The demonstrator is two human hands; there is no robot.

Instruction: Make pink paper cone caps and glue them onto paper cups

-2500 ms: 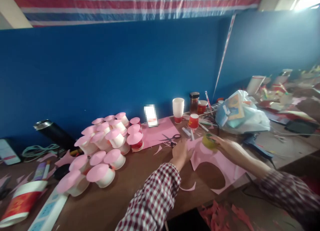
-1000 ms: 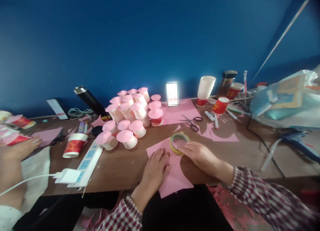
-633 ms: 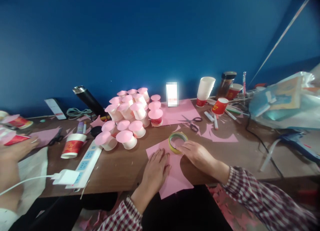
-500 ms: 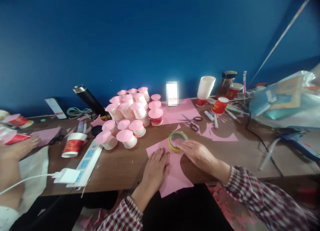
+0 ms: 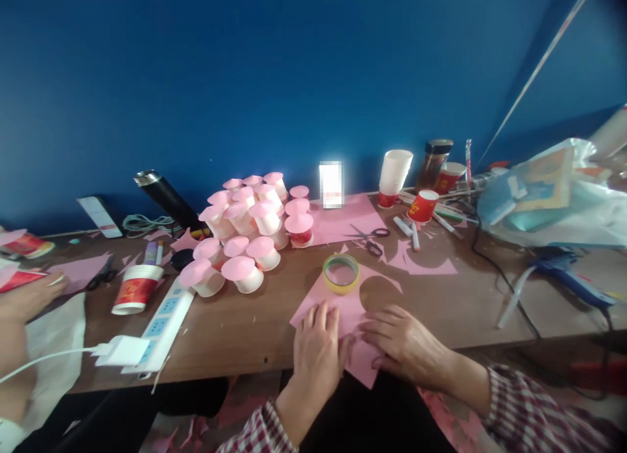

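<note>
A sheet of pink paper point(image 5: 350, 312) with a curved cut-out in its right side lies at the table's front edge, its lower corner sticking out over the edge. On its upper part rests a roll of yellowish tape point(image 5: 341, 274), touched by neither hand. My left hand point(image 5: 318, 345) lies on the paper with fingers stretched forward. My right hand point(image 5: 404, 342) has the paper's lower right edge between its fingers and thumb, partly hidden. Scissors point(image 5: 369, 236) with dark handles lie beyond the tape, beside another pink sheet point(image 5: 343, 221).
Several paper cups topped with pink discs point(image 5: 245, 270) stand to the left. A power strip point(image 5: 164, 326) and a red cup point(image 5: 137, 290) are nearer. Stacked cups point(image 5: 395, 175), markers point(image 5: 415, 236) and a blue glue gun point(image 5: 573, 280) lie rightward. Another person's hand point(image 5: 34, 293) works far left.
My right hand has let go of the tape roll and moved down to the paper's edge. The paper has been turned and lies slightly further right. My left hand has shifted a little right.
</note>
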